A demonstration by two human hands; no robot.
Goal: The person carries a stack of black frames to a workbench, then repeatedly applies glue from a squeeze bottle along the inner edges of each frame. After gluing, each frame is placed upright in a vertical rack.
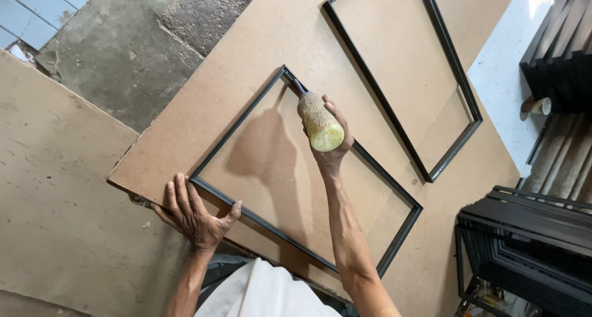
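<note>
The head view showed the right hand (333, 141) wrapped around a yellow-handled tool (319, 127) at the black frame (306, 173), the left hand (194, 213) spread flat on its corner; another frame (404, 76) lay untouched.

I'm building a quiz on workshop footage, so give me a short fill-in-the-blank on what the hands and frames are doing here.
1. The right hand holds a tool by its yellowish ____ handle.
2. The left hand presses flat on the near black frame's ____ corner.
3. Both frames, including the far frame, lie on a brown ____.

Missing words: textured; left; board
</note>
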